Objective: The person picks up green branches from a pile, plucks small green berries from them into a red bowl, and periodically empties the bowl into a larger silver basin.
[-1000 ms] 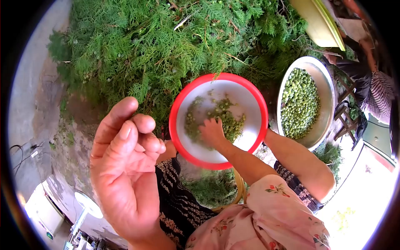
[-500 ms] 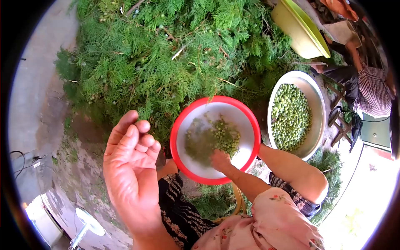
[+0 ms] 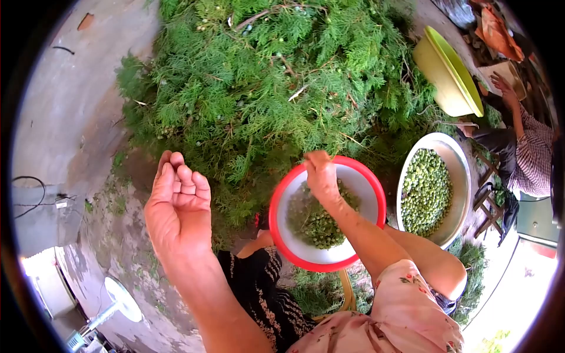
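My left hand (image 3: 179, 206) is raised palm up, left of the red-rimmed basin (image 3: 274, 220), its fingers curled in; whether something small lies between them cannot be made out. Over the far rim of that basin hangs my right hand (image 3: 322, 175), its fingers bent and pressed together, what they hold hidden. Small green berries (image 3: 322, 228) with bits of greenery lie in the white inside of the basin, which rests at my lap. Beyond it is a large heap of green conifer branches (image 3: 253, 94).
A metal basin (image 3: 459, 207) of green berries stands to the right. Behind it a yellow-green tub (image 3: 438, 73) leans on the branches. Another person (image 3: 532, 156) sits at the far right. A white fan (image 3: 123, 300) stands lower left, and a black cable (image 3: 42, 191) lies at the left.
My right hand has risen from the berries to the basin's far rim. My left hand's fingers are more curled. The view has shifted, moving the surroundings right and down.
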A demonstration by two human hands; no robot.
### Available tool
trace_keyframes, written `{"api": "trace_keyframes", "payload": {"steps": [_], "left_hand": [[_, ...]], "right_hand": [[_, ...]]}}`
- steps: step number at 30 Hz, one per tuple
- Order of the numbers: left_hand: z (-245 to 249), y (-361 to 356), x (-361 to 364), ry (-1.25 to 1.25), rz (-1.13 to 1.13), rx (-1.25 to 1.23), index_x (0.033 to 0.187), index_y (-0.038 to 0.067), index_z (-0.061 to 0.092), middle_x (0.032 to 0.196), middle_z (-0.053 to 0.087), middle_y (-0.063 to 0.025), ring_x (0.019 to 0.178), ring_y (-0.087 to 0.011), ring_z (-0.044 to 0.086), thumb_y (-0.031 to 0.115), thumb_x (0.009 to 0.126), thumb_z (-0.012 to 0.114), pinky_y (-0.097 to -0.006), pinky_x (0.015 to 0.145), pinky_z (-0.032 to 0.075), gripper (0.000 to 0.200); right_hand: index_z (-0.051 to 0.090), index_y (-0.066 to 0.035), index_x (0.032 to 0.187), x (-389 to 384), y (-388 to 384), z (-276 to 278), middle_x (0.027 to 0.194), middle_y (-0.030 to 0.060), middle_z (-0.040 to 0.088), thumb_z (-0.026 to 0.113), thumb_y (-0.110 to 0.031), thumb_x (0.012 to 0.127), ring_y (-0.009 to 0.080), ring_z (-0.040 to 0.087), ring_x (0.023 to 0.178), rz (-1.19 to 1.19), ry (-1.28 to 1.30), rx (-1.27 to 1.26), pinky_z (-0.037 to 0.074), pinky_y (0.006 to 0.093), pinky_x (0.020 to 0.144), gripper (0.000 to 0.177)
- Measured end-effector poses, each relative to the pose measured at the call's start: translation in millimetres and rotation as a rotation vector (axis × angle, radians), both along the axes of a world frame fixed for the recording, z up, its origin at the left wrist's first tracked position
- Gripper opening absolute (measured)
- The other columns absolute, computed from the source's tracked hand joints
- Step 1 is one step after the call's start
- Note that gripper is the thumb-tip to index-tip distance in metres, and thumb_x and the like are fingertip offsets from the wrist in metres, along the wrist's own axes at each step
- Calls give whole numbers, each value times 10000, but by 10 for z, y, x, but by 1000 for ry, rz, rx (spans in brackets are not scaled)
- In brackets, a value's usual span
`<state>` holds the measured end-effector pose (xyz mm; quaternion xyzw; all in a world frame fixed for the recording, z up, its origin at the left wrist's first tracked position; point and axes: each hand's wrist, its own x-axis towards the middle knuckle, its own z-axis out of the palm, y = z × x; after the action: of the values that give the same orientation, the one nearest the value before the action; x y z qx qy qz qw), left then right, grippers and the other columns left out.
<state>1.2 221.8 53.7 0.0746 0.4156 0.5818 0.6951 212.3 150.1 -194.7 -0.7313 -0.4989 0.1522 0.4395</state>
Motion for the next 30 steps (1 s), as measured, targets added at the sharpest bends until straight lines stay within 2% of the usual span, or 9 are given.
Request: {"api": "trace_keyframes", "payload": {"steps": [3,7,11,13,15,16,19,24,30], "left_hand": [[-4,7,-72,-32,43,3,1037,18,570,904,650,-55,732,-112,605,59,870,559,-284,697,494,172],[20,-6,-51,-45,64,2,1030,27,570,891,645,-40,721,-105,592,71,873,561,-279,695,485,163],[37,-4,-48,-61,76,-27,1035,35,569,893,643,-31,717,-101,586,77,876,560,-273,690,485,166],[46,1,-51,-69,84,-37,1042,37,565,888,641,-31,707,-102,586,78,878,557,-275,684,488,169],[40,3,-71,-83,71,-26,1045,38,563,884,640,-30,700,-103,586,80,880,554,-277,683,489,171],[32,9,-86,-102,73,-30,1052,36,557,882,640,-34,694,-106,588,82,883,551,-277,676,490,175],[32,29,-118,-121,75,-26,1056,34,554,876,638,-35,691,-105,586,82,885,548,-277,668,490,177],[38,26,-149,-128,95,-40,1063,35,550,871,634,-34,686,-103,580,72,885,545,-280,662,491,183],[54,-27,-51,-98,61,-41,1067,39,547,860,625,-28,680,-90,573,69,882,548,-267,659,490,187]], "right_hand": [[596,-8,974,-10,340,85,961,187,595,589,3,740,359,579,892,-61,-92,-31,481,389,751,234],[559,-2,1102,-328,668,68,1106,195,557,587,-5,759,305,612,828,220,-92,15,503,364,706,344],[449,-1,1261,-894,861,407,1050,186,599,593,-97,822,263,618,746,28,873,-444,496,357,645,472],[435,22,1268,-998,976,94,913,154,634,605,-154,830,189,577,581,20,630,-336,461,314,511,502],[509,6,1206,-957,902,180,819,147,645,622,-191,821,187,561,526,-83,950,-497,447,308,488,447],[625,-24,1020,-902,863,270,709,144,632,650,-202,786,214,560,529,-114,963,-554,464,326,547,295],[646,-34,912,-805,720,-37,612,46,549,621,-220,815,136,527,468,-119,685,-502,444,263,434,211],[656,-29,766,-938,577,43,780,180,627,583,-145,724,338,617,748,-38,267,-172,487,393,691,144],[637,-56,743,-741,684,172,761,192,601,578,-138,737,390,577,711,-18,247,-228,480,414,647,101]]}}
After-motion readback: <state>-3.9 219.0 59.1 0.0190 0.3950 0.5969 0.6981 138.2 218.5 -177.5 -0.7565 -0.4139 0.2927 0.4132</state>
